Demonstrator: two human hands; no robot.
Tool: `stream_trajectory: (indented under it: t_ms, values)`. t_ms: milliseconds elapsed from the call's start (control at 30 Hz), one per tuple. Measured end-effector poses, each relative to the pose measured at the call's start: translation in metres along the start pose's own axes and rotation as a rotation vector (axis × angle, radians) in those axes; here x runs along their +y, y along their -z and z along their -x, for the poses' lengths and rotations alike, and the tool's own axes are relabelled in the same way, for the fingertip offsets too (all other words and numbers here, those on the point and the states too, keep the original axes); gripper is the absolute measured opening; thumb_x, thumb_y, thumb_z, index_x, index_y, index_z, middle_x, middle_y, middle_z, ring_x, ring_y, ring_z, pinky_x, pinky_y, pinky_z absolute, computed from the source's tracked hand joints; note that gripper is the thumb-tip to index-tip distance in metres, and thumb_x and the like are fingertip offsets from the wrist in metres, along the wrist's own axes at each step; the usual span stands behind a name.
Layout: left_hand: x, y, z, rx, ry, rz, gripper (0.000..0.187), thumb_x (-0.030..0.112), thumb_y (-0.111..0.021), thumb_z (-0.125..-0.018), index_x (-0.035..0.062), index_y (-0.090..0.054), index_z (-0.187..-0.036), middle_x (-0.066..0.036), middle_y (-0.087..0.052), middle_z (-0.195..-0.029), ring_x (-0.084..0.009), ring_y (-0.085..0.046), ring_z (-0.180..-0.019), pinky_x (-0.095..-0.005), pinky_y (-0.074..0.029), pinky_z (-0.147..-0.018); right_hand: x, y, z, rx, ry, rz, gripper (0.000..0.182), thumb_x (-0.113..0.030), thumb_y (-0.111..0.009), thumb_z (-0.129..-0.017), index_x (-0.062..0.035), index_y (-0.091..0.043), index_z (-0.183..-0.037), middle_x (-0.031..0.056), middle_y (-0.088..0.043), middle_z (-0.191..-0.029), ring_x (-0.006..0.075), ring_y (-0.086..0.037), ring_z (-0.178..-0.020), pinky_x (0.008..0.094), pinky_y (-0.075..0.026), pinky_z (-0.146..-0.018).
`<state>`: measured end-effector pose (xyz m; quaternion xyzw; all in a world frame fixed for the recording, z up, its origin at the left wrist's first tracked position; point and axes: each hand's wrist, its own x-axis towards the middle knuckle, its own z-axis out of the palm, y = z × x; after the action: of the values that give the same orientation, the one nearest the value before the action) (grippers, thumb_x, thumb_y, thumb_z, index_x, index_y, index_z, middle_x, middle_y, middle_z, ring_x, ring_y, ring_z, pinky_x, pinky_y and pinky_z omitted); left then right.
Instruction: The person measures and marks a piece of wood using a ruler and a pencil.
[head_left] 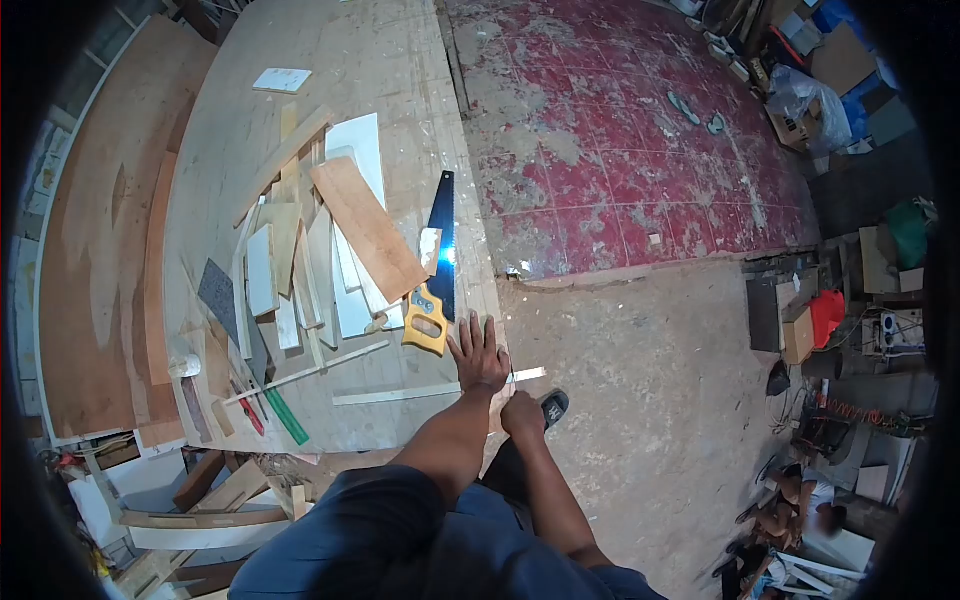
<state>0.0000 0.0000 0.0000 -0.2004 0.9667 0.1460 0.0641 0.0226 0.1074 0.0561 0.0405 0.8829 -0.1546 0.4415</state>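
Fingers spread, my left hand [480, 355] lies flat at the workbench's right edge, pressing over a long thin pale wood strip [400, 394]. The strip's right end juts past the edge. Just below that end, my right hand [522, 412] is closed; a thin dark blade-like edge rises from it beside the strip, but its grip is hidden. A handsaw with a yellow handle [426, 320] lies above my left hand, its dark blade pointing away. A brown board [368, 228] rests beside it on white panels [358, 150].
The wooden workbench [400, 60] also holds stacked offcuts, a green tool [286, 415] and a white roll [184, 365]. Sandals [697, 113] lie on the red floor [640, 150]. Toolboxes and clutter line the right side; another person [800, 505] is at lower right.
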Motion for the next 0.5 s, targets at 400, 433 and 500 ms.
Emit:
stream_trajectory:
  t_ms: [400, 433, 500]
  values:
    - [-0.007, 0.006, -0.006, -0.008, 0.013, -0.029, 0.074, 0.036, -0.048, -0.085, 0.0157, -0.021, -0.150, -0.014, -0.007, -0.158, -0.0363, -0.006, -0.145, -0.0636, -0.001, -0.112, -0.012, 0.002, -0.008, -0.008, -0.006, 0.039, 0.033, -0.018, -0.048, -0.089, 0.0059, -0.061, -0.107, 0.0287, -0.063, -0.110, 0.0397, -0.063, -0.105, 0.0448, -0.051, -0.090]
    - [-0.006, 0.005, -0.005, -0.014, 0.011, -0.026, 0.074, 0.036, -0.048, -0.085, 0.0157, -0.021, -0.150, -0.014, -0.007, -0.158, -0.0363, -0.006, -0.145, -0.0636, -0.001, -0.112, -0.009, 0.001, -0.003, -0.011, -0.013, 0.041, 0.033, -0.018, -0.048, -0.089, 0.0059, -0.061, -0.107, 0.0287, -0.063, -0.110, 0.0397, -0.063, -0.105, 0.0448, -0.051, -0.090]
    - [-0.005, 0.004, -0.005, -0.009, 0.003, -0.025, 0.074, 0.035, -0.048, -0.085, 0.0154, -0.020, -0.151, -0.015, -0.007, -0.158, -0.0367, -0.006, -0.145, -0.0637, -0.001, -0.112, -0.002, -0.001, 0.004, 0.034, -0.060, -0.003, 0.032, -0.017, -0.048, -0.088, 0.0057, -0.061, -0.107, 0.0302, -0.063, -0.108, 0.0410, -0.062, -0.104, 0.0467, -0.050, -0.089]
